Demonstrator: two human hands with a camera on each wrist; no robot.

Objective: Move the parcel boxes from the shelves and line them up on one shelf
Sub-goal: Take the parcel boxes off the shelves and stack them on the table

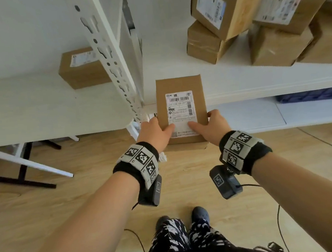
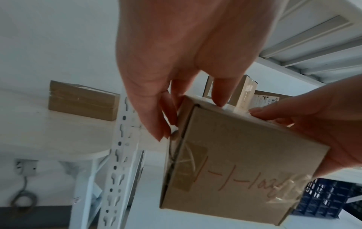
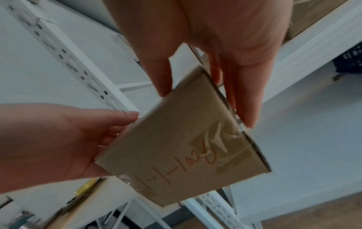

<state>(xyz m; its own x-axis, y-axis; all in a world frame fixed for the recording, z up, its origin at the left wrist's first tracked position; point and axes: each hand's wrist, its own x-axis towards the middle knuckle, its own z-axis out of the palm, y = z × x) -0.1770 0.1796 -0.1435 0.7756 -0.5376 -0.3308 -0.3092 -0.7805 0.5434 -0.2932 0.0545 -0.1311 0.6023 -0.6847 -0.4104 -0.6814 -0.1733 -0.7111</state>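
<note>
A flat brown parcel box [image 1: 178,84] with a white shipping label faces up at the front edge of the white shelf [image 1: 257,81]. Its near end sticks out over the floor. My left hand [image 1: 157,131] grips its left near corner with the thumb on the label. My right hand [image 1: 210,125] grips the right near corner the same way. In the left wrist view the box's underside [image 2: 235,155] shows orange handwriting and tape, and the right wrist view shows that underside [image 3: 186,147] too. Whether its far end rests on the shelf I cannot tell.
Several taped parcel boxes [image 1: 232,19] are piled at the back right of the same shelf. Another box [image 1: 80,73] sits on a white table [image 1: 39,108] left of the perforated upright post [image 1: 111,56]. A blue crate [image 1: 309,95] is on the lower shelf. Cables lie on the wooden floor.
</note>
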